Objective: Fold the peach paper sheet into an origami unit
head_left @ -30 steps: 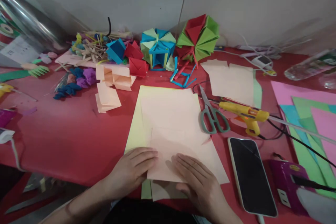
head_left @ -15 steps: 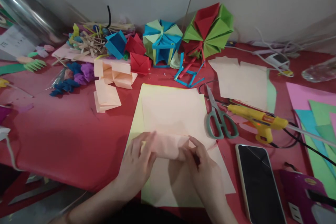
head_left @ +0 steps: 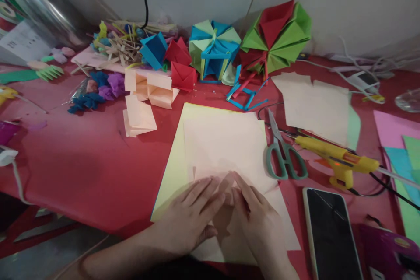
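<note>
A small peach sheet [head_left: 210, 171], folded over, lies on larger peach paper [head_left: 226, 140] and a pale yellow sheet [head_left: 173, 162] near the red table's front edge. My left hand [head_left: 192, 218] rests flat on the fold with its fingers stretched out. My right hand [head_left: 257, 223] lies beside it, fingers extended and pressed on the same paper, the fingertips of both hands meeting at the fold.
Green-handled scissors [head_left: 284, 153], a yellow glue gun [head_left: 337, 159] and a black phone [head_left: 333, 234] lie to the right. Folded peach pieces [head_left: 147, 96] sit left of centre. Colourful paper models [head_left: 213, 50] [head_left: 277, 35] stand by the wall. Coloured sheets [head_left: 398, 140] lie at far right.
Half a second ago both hands held the peach sheet's near edge lifted and rolled over. Now the sheet is down and both hands lie flat on it. The view has shifted slightly.
</note>
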### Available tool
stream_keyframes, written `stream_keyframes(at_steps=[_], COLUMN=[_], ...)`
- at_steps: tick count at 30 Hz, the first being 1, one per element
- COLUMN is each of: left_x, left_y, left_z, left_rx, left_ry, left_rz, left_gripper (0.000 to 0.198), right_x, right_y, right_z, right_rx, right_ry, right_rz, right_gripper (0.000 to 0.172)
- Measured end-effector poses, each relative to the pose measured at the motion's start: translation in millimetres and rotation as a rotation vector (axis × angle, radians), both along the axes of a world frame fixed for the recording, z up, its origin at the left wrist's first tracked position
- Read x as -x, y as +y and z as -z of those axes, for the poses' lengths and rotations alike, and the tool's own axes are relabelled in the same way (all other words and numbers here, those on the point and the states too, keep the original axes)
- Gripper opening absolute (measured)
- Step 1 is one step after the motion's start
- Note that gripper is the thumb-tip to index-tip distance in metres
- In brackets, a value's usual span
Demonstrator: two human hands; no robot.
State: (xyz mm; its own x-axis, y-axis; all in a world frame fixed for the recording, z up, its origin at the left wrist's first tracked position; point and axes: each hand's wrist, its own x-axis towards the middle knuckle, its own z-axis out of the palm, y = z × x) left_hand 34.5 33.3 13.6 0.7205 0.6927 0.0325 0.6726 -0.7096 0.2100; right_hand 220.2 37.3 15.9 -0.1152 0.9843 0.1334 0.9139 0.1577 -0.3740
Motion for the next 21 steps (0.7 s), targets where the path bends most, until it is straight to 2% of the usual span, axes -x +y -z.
stream_keyframes(at_steps=[4,8,13,17,21], left_x=[-1.4,-3.4,-4.5,-1.8,10.3], left_y=[4.7,8.3,6.1,2.6,-2.1], left_z=[0.9,1.3,2.9,6.4,9.4], left_rx=[-0.049,-0.004,0.02,-0.004,-0.03], left_ry=[-0.007,0.032,0.055,0.043,0.053], left_rz=[-0.159,-0.166,-0.152,-0.131,-0.107], left_gripper=[0.066,0.065,0.071,0.078,0.081], right_x=[-1.8,-4.3,5.3,15.1,10.7], right_y=[-1.2,3.9,6.5,-3.7,-12.9], right_z=[1.1,0.3,8.4,17.4,16.2], right_rx=[-0.005,-0.078,-0.107,-0.122,-0.064], right_ry=[-0.046,-0.143,-0.109,-0.23,-0.308], right_rz=[-0.019,-0.077,-0.336,-0.317,-0.292], right_gripper=[0.037,0.036,0.039,0.042,0.048])
